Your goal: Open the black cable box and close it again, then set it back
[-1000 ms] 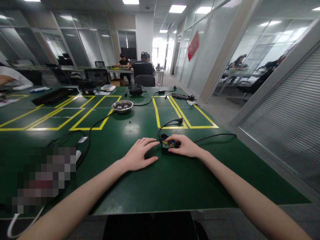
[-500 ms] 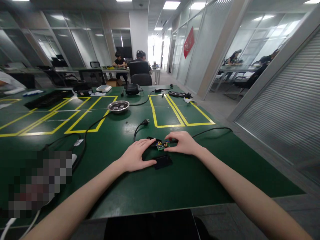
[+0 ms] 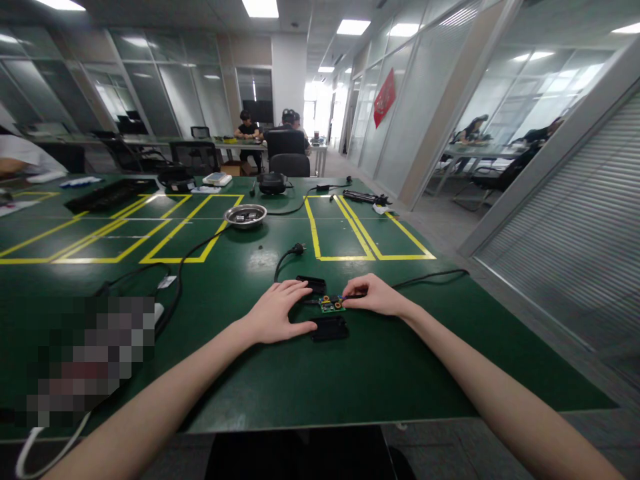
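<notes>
A small green circuit board [image 3: 330, 306] with copper-wound coils lies on the table between my hands. My right hand [image 3: 376, 295] pinches the board's right end, where thin wires and a black cord meet it; the exact grip point is partly hidden. Fingers spread, my left hand [image 3: 281, 311] rests to the left, its thumb at the edge of the near black plastic case half [image 3: 330, 329]. Its fingertips reach the far black case half [image 3: 312, 284], which lies beyond the board. Behind my left hand is a black power plug [image 3: 299, 249] on a short cord.
A metal bowl [image 3: 245, 215] holding small metal parts stands farther back on the green table [image 3: 400, 373]. Yellow tape marks [image 3: 345, 258] cross the surface. A black cord [image 3: 435, 275] runs right. A pixelated object [image 3: 95, 360] lies at left. People sit at tables farther away.
My right fingers have closed to a pinch at the board's right end. The board sits slightly lower in view, and more of the far case half shows. The camera view has shifted slightly.
</notes>
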`<state>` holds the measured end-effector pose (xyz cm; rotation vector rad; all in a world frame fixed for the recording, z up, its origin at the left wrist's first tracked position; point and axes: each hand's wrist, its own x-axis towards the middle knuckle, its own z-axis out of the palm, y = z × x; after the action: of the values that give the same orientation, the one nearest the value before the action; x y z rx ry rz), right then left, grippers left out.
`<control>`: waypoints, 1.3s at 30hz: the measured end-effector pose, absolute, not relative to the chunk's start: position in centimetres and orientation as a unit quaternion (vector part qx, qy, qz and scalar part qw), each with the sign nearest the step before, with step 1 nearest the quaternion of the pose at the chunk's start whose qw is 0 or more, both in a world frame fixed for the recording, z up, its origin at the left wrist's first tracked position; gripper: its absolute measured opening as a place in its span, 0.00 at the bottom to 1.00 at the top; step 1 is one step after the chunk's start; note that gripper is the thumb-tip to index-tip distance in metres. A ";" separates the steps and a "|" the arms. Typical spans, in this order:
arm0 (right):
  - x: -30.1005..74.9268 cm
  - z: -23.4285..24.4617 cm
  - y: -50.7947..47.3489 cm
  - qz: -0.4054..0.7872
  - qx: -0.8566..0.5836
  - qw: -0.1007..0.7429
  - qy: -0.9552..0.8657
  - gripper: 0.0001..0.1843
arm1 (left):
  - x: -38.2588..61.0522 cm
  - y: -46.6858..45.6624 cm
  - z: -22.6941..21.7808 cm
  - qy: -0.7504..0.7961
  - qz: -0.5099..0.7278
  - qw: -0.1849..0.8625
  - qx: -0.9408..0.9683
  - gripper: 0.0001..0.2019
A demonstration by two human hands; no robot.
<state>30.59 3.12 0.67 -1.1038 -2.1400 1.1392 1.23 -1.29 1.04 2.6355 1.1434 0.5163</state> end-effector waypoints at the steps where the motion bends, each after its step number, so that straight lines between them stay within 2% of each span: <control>1: 30.0 0.6 2.8 0.415 -0.398 0.242 -0.782 0.21 | 1.2 -1.3 1.0 0.386 0.175 0.113 0.899 0.34; 21: 27.9 -0.2 2.2 0.263 -0.375 0.274 -0.846 0.11 | 0.2 -0.7 0.6 0.310 0.226 0.186 0.904 0.38; 23: 28.0 0.0 2.2 0.266 -0.377 0.272 -0.844 0.15 | 0.1 -0.7 0.7 0.319 0.239 0.177 0.900 0.39; 27: 28.3 0.4 2.1 0.275 -0.376 0.268 -0.844 0.31 | 0.0 -0.6 0.9 0.335 0.243 0.173 0.894 0.39; 29: 28.5 0.7 2.0 0.284 -0.372 0.258 -0.845 0.35 | -0.1 -0.6 0.8 0.335 0.245 0.181 0.892 0.38; 33: 29.0 1.1 1.9 0.324 -0.366 0.240 -0.839 0.38 | -0.2 -0.6 0.5 0.321 0.261 0.196 0.889 0.37; 39: 29.1 1.0 1.7 0.323 -0.331 0.277 -0.842 0.37 | -0.2 -0.5 0.4 0.326 0.268 0.198 0.885 0.37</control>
<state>29.08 1.75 0.99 -0.8890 -2.2613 0.8674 -0.19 -0.51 0.36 2.4760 0.9111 0.7502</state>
